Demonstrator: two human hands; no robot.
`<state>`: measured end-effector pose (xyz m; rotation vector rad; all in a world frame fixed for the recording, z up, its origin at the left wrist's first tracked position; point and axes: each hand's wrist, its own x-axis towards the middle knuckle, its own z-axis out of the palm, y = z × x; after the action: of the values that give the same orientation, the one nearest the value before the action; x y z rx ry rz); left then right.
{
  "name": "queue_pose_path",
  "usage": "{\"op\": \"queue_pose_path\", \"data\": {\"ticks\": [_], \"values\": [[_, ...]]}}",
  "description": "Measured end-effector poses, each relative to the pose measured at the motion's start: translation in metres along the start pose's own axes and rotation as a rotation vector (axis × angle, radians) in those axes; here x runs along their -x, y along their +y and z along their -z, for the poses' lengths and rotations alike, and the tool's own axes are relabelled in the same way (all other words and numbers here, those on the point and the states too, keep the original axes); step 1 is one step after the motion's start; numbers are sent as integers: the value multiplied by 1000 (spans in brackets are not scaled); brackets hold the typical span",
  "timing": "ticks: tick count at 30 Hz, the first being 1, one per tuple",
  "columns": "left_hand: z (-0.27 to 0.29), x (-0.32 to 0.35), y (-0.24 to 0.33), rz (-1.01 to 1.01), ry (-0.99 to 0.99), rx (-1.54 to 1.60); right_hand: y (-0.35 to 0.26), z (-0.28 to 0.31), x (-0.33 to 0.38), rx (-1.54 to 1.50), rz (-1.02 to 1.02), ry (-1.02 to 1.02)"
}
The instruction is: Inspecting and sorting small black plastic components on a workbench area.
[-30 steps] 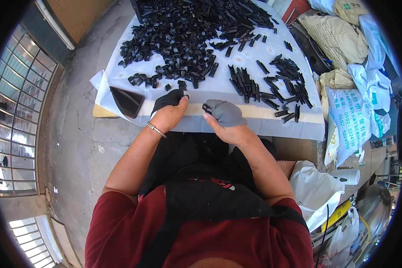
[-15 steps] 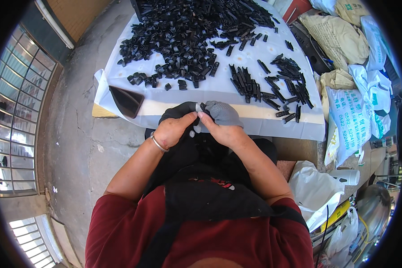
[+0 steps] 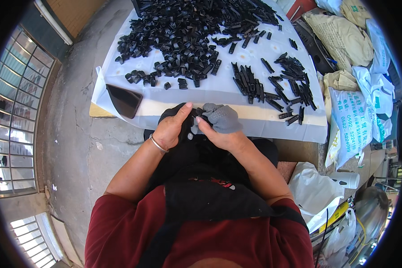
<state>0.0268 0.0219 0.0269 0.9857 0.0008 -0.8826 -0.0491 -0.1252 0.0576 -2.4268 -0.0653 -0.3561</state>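
Note:
Over my lap, at the table's front edge, my hands are close together. My left hand [image 3: 169, 130], with a bangle at the wrist, has its bare thumb stretched out and lifted; dark glove-like fabric covers its fingers, which are mostly hidden. Grey knitted glove fabric [image 3: 223, 118] covers the fingers of my right hand [image 3: 221, 136]. Its bare thumb presses on a small black plastic part [image 3: 197, 114], mostly hidden between the hands. Ahead on the table are a big heap of curved black plastic pieces [image 3: 169, 40] and a group of long black plastic parts [image 3: 249, 84].
White sheeting [image 3: 165, 96] covers the table. A dark phone [image 3: 124, 101] lies at its left front corner. More black parts [image 3: 299, 85] lie at right. Stuffed sacks [image 3: 346, 120] stand beyond the right edge, and a white plastic bag [image 3: 315, 187] sits by my right elbow.
My left thumb has lifted away from the right thumb and now points up. The hands have parted slightly, and more of the black part shows between them.

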Motion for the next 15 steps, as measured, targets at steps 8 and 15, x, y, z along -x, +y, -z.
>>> {"op": "queue_pose_path", "data": {"ticks": [8, 15], "values": [[49, -15, -22, -452, -199, -1421, 2, -8, -2, -59, 111, 44], [14, -6, -1, -291, 18, -866, 4, -6, 1, -71, 24, 7]]}}
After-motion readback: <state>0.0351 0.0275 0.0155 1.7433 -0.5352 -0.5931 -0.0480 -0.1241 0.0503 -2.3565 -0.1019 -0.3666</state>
